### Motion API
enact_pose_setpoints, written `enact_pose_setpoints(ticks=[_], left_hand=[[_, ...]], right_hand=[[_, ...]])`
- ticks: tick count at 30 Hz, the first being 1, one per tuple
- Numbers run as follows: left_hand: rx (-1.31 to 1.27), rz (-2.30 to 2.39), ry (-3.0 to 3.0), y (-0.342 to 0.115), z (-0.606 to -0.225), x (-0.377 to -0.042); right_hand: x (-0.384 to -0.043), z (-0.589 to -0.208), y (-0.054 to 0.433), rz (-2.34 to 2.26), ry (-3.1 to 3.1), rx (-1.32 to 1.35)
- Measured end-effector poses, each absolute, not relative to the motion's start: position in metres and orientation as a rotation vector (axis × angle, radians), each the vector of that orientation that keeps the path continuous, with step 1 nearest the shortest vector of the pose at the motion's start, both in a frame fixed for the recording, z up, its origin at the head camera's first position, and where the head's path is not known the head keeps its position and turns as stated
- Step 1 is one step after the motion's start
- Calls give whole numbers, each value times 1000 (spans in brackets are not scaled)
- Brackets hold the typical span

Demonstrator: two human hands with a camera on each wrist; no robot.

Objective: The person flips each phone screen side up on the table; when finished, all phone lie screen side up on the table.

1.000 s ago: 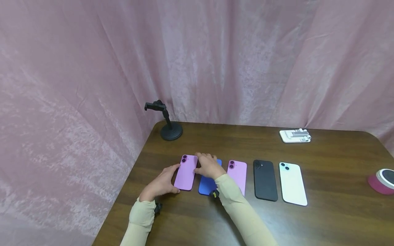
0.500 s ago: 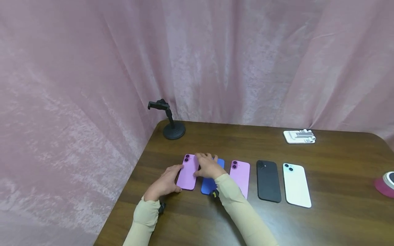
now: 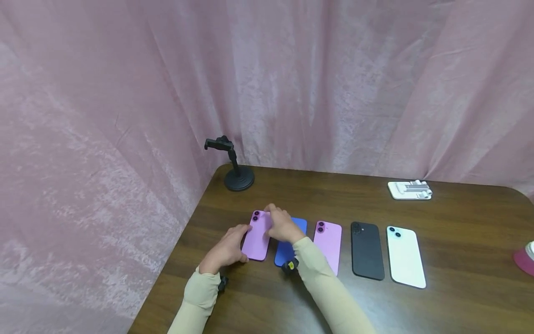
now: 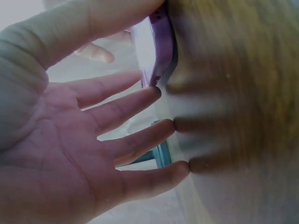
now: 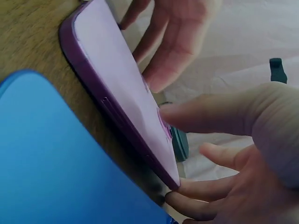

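Note:
A purple phone [image 3: 257, 235] lies back up between my two hands, its twin cameras at the far end. My left hand [image 3: 227, 248] is at its left side, fingers spread and fairly straight, with the thumb near the near-left corner. My right hand [image 3: 284, 224] reaches over a blue phone [image 3: 285, 253] to the purple phone's far-right side. In the right wrist view, my fingers meet a corner of the purple phone [image 5: 121, 70], and the thumb is over its back; whether it presses is unclear. The blue phone is partly hidden under my right hand and wrist.
To the right lie a second purple phone [image 3: 328, 241], a black phone [image 3: 367, 250] and a white phone [image 3: 406, 257]. A black phone stand [image 3: 239, 178] is at the back left, a folded white stand [image 3: 410, 190] at the back right. A pink-and-white round object [image 3: 524, 260] sits far right.
The whole scene shifts slightly to the right in the head view. My hands stay around the same purple phone, with only small finger movement; the other phones keep their places.

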State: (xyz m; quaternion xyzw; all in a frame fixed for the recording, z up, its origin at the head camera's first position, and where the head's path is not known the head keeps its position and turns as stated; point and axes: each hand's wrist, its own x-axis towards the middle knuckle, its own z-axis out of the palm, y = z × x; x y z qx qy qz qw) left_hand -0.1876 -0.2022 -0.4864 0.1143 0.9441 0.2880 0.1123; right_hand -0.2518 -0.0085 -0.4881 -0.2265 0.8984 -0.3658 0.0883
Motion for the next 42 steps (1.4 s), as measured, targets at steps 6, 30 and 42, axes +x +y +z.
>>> enact_pose_setpoints(ticks=[6,30,42], left_hand=[[366,831,2796,-202,-486,-188],[404,933,2737,-212,-486,-189],[302,1094,2677,-203,-480,-187]], right_hand=[[-253,-485,-6,-1284,2621,-638],[-246,-485,-14,-1581,2582,-454],[-238,-474,-11,-1626,2514,-526]])
